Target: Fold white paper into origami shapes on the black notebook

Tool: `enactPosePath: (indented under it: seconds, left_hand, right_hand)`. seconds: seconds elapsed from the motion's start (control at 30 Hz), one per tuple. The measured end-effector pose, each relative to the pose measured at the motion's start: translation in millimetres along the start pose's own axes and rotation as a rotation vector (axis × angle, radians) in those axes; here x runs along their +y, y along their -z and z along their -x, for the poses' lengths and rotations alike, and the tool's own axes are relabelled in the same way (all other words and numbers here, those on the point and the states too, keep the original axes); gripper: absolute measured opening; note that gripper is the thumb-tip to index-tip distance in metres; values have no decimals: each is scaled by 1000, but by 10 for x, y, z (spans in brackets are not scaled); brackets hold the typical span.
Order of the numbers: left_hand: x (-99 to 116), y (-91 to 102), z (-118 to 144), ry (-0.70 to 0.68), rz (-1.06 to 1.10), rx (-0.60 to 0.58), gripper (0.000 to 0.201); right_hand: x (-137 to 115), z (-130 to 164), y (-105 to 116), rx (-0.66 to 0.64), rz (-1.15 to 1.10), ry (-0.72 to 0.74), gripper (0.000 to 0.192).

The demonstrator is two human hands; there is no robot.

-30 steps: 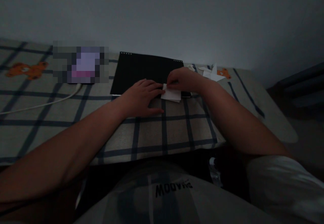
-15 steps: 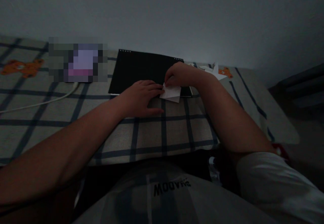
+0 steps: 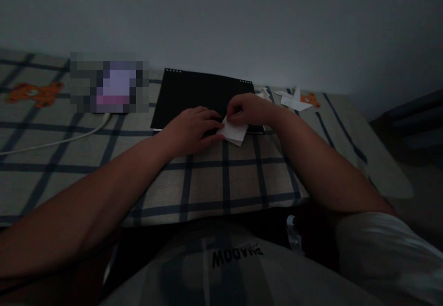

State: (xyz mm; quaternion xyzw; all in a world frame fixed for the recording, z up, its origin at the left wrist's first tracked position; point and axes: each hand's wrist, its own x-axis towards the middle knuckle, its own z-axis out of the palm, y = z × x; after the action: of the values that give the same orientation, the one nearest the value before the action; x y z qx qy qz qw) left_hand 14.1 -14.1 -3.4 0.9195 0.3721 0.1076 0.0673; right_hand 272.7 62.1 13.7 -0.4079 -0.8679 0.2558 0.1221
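Head view is dim; hands [image 3: 221, 121] partly hide the folded paper [image 3: 235, 132].

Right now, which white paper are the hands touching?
The folded white paper at the near edge of the black pad, pinched by the right hand beside the left hand. The other white papers lie untouched, farther right near the wall.

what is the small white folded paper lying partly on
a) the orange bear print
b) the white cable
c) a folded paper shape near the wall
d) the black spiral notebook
d: the small white folded paper lies with its far edge over the near edge of the black spiral notebook, the rest on the checked cloth, with the left hand and right hand on it.
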Motion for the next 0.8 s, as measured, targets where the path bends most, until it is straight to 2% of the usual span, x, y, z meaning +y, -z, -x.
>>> enactPosePath:
  seconds: [0.2, 0.3, 0.37, 0.43, 0.53, 0.7, 0.8]
  left_hand:
    - [1, -9, -19, 38, 84, 80, 46]
    - [-10, -15, -33, 194, 247, 210, 41]
    - [-21, -10, -42, 341, 354, 279, 45]
    - [-30, 2, -47, 440, 427, 295, 48]
    - [-43, 23, -47, 490, 487, 281, 40]
    - [-57, 40, -33, 500, 516, 351, 32]
    - [-48, 62, -17, 460, 504, 358, 31]
  right_hand:
    - [98, 89, -196, 170, -76, 137, 3]
    - [143, 73, -331, 312, -116, 195, 5]
    - [121, 60, -404, 399, -133, 263, 7]
    - [59, 58, -451, 457, -107, 294, 6]
    - [-40, 70, -480, 547, -53, 296, 11]
    - [-71, 71, -483, 554, -44, 387, 7]
    - [-114, 87, -453, 526, -42, 359, 8]
